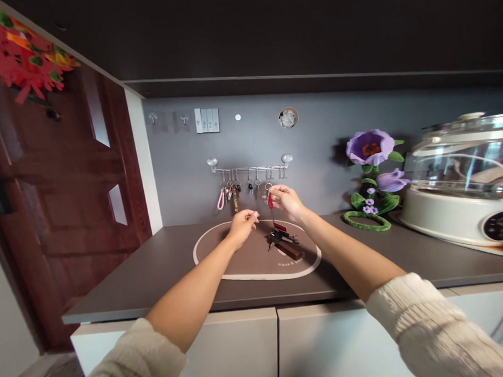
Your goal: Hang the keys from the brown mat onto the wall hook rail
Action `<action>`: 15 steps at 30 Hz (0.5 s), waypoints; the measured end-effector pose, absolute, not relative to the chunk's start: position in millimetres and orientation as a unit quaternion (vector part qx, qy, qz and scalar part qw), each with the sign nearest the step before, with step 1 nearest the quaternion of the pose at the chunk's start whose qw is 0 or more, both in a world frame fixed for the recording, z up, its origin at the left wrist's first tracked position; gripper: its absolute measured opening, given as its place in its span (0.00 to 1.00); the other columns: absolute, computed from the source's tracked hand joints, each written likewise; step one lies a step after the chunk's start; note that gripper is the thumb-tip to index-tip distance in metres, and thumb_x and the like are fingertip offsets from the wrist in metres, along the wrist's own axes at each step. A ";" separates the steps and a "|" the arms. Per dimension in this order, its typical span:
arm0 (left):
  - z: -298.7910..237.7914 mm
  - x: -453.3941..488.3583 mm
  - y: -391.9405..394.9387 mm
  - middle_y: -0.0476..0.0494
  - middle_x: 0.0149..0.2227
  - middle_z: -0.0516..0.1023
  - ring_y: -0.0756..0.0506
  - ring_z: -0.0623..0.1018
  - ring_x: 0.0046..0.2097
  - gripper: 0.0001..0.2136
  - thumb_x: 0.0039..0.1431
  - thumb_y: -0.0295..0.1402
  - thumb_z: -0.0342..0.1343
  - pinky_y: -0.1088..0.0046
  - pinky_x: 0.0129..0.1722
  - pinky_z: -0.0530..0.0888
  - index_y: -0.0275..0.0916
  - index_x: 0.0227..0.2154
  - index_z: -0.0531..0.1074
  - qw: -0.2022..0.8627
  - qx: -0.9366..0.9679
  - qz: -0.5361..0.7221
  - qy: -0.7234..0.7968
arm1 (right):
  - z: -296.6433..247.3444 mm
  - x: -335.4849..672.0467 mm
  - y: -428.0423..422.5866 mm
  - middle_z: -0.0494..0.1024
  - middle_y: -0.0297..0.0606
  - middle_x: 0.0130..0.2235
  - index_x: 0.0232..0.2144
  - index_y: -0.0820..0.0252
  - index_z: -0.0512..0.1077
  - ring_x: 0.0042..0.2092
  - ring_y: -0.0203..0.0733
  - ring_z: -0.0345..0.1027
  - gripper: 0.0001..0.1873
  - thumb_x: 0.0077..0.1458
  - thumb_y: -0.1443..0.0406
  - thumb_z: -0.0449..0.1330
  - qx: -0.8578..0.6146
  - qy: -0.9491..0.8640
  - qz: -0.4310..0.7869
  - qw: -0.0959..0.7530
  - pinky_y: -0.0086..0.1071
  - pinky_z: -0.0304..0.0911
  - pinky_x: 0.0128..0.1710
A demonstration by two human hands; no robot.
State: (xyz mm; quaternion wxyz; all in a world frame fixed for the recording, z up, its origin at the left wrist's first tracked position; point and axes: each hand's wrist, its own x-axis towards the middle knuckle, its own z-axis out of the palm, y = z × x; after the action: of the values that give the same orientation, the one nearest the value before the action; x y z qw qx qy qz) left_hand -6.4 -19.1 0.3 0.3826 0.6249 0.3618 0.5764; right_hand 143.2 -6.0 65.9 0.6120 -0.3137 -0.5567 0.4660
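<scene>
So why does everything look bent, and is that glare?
Head view: the wide lens bows the counter edge; reflections streak the glass lid at right; the keys on the rack look small and soft; the right hand's red key tag shows clearly.

We face a grey wall above a dark countertop, white cabinets beneath, a dark overhead cupboard, and a reddish wooden door beyond its left edge.

surface: grey countertop | on it: oval mat; crochet flower; white steamer
</scene>
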 end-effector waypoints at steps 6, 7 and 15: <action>-2.3 -3.8 -18.9 0.50 0.23 0.69 0.56 0.64 0.21 0.11 0.48 0.39 0.51 0.79 0.23 0.61 0.34 0.26 0.68 0.361 0.655 0.554 0.366 | 81.4 137.3 10.0 0.67 0.31 0.18 0.26 0.62 0.64 0.26 0.34 0.69 0.05 0.49 0.74 0.51 -0.331 -0.522 0.477 0.625 0.31 0.67 0.30; -2.4 -3.6 -19.3 0.50 0.23 0.69 0.56 0.64 0.21 0.11 0.49 0.39 0.51 0.79 0.22 0.61 0.35 0.26 0.67 0.354 0.659 0.552 0.368 | 83.1 136.4 13.7 0.65 0.30 0.16 0.26 0.63 0.64 0.26 0.34 0.69 0.05 0.49 0.75 0.51 -0.333 -0.519 0.477 0.626 0.32 0.68 0.30; -5.5 -2.9 -18.0 0.50 0.22 0.68 0.55 0.65 0.21 0.11 0.49 0.40 0.50 0.78 0.22 0.62 0.35 0.24 0.66 0.317 0.689 0.533 0.375 | 96.0 130.1 41.5 0.66 0.31 0.16 0.25 0.64 0.62 0.23 0.33 0.66 0.05 0.51 0.74 0.51 -0.378 -0.450 0.465 0.662 0.29 0.68 0.26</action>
State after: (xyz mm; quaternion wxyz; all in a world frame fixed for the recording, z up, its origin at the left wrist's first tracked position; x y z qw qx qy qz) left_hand -2.9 -18.0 -5.5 0.3167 0.6889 0.3751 0.5333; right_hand 130.1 41.5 96.0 0.6623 -0.3783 -0.4499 0.4646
